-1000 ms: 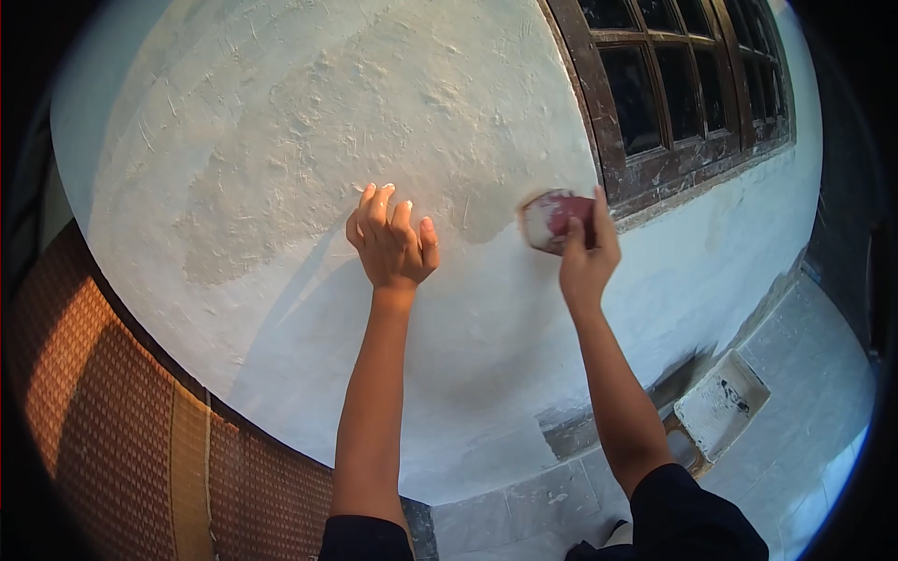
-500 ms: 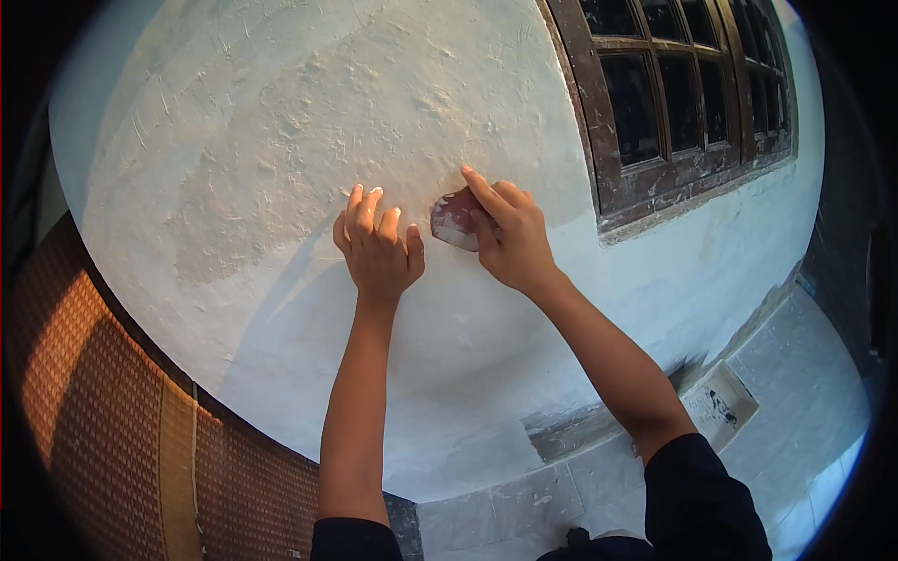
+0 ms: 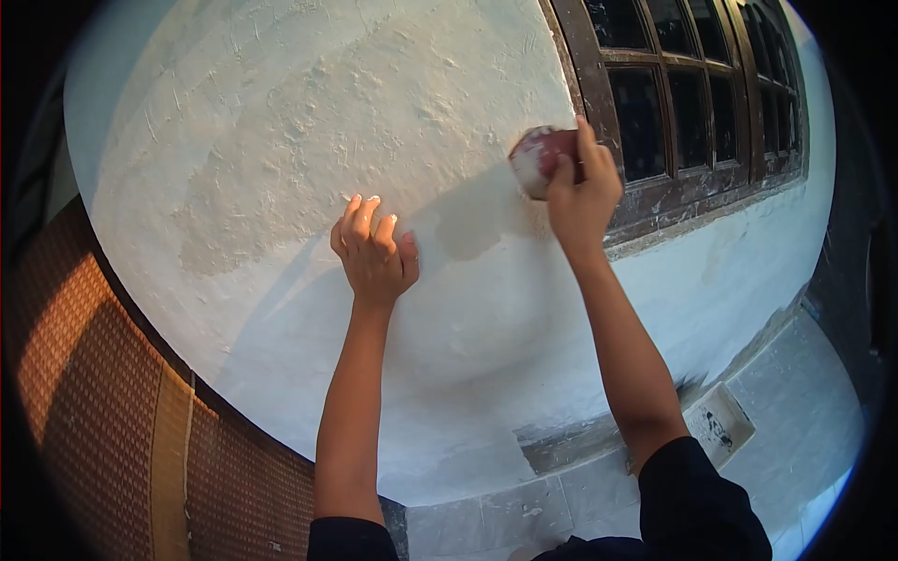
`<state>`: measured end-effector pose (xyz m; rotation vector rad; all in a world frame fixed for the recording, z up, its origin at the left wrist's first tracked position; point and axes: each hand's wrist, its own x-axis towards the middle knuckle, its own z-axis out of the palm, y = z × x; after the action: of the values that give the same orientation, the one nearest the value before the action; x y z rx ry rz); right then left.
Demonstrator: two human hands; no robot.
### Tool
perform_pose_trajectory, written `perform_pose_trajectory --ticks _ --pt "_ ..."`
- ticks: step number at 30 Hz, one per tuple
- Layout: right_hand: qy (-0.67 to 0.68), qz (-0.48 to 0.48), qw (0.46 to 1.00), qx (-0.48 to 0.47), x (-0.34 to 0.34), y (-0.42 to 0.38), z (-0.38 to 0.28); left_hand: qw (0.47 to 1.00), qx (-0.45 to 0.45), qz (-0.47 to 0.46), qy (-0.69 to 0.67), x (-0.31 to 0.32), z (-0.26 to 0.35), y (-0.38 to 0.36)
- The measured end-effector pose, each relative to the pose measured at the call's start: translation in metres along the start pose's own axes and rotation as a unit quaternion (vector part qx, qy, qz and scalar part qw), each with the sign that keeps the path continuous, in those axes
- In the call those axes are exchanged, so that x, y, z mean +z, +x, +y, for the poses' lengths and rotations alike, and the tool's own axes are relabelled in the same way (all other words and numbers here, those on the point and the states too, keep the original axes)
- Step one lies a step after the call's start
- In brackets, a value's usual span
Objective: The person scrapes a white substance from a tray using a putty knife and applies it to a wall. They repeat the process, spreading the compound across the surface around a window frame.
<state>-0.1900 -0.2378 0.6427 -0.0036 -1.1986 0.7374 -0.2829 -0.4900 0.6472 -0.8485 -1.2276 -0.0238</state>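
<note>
Rubbing the white wall smooth
Right hand pinches a reddish sanding pad against the wall; left hand rests flat, fingers together. Below the hands looks smooth; above looks bumpy, not done

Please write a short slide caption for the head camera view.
Right hand presses a reddish sanding pad on the white wall beside the window frame; left hand braces.

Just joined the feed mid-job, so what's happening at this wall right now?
A person faces a rough white plastered wall. The right hand presses a reddish sanding pad against the wall, close beside the dark wooden window frame. The left hand rests flat on the plaster, fingers spread. A flat tray lies on the floor below.
</note>
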Motion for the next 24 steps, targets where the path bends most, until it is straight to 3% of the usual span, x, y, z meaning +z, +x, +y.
perform_pose_trajectory --ticks 2,4,5,6,8,10,12,13,15,18,20,22,24 --pt "0.040 0.024 0.999 0.003 -0.010 0.005 0.005 1.000 0.003 0.001 0.003 0.000 0.000 -0.002" --pt "0.106 -0.079 0.990 -0.051 -0.007 -0.015 -0.014 1.000 0.013 -0.016 0.000 0.000 -0.001 -0.003" --pt "0.142 -0.174 0.973 -0.046 -0.003 -0.034 -0.019 1.000 0.013 -0.017 -0.001 -0.001 -0.001 -0.004" --pt "0.103 -0.258 0.958 -0.078 -0.004 -0.045 -0.028 1.000 0.006 -0.022 0.000 -0.002 -0.001 -0.004" --pt "0.068 -0.239 0.965 -0.090 0.005 -0.052 -0.011 1.000 0.003 -0.026 -0.001 0.000 -0.001 -0.004" --pt "-0.044 -0.070 0.996 -0.017 -0.001 -0.023 0.013 1.000 0.004 -0.025 0.006 0.001 -0.003 -0.006" --pt "-0.006 0.043 0.998 0.041 -0.017 0.005 0.025 1.000 0.001 -0.020 0.002 0.001 -0.002 -0.006" --pt "-0.008 0.045 0.998 0.041 -0.016 0.004 0.022 1.000 -0.001 -0.017 -0.003 0.000 -0.001 -0.005" --pt "0.064 -0.034 0.995 -0.065 -0.012 -0.005 0.006 1.000 0.000 -0.018 -0.002 0.000 -0.002 -0.005" --pt "0.084 -0.273 0.953 -0.101 -0.002 -0.045 -0.023 1.000 -0.006 -0.020 0.000 -0.001 -0.001 -0.006" --pt "0.014 -0.155 0.983 -0.099 0.005 -0.040 -0.003 1.000 -0.002 -0.017 -0.003 0.000 -0.002 -0.007" --pt "-0.012 0.008 1.000 -0.013 -0.011 -0.010 0.013 1.000 -0.005 -0.024 0.008 0.001 -0.003 -0.007" --pt "0.009 0.019 1.000 -0.018 -0.017 -0.005 0.009 1.000 -0.003 -0.022 0.006 0.000 -0.002 -0.006"
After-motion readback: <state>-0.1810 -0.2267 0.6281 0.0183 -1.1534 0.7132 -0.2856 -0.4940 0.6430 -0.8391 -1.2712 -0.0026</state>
